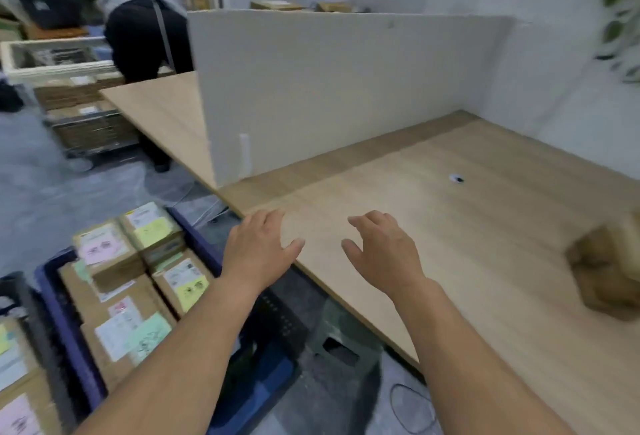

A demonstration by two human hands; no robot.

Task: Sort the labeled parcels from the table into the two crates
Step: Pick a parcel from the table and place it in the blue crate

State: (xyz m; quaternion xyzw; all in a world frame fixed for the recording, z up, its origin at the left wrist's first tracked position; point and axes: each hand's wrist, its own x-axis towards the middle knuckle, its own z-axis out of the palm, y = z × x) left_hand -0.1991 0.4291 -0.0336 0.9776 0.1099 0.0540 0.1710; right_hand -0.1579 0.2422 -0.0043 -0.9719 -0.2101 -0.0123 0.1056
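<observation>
Well, the left hand [258, 247] and the right hand [381, 254] hold nothing. Their fingers are spread loosely over the near edge of the smooth, pale wooden counter [450, 226]. Most of the job looks done. The dark blue plastic crate [69, 323] on the floor is packed with flat brown cardboard parcels [117, 299] with white, pink, yellow and green paper labels. A second, darker crate [20, 292] beside it holds more. One blurry brown cardboard box [609, 268] sits on the counter, far right.

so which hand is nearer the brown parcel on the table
Right. The right hand is over the table, left of the parcel; the left hand is farther left, at the table's edge.
</observation>
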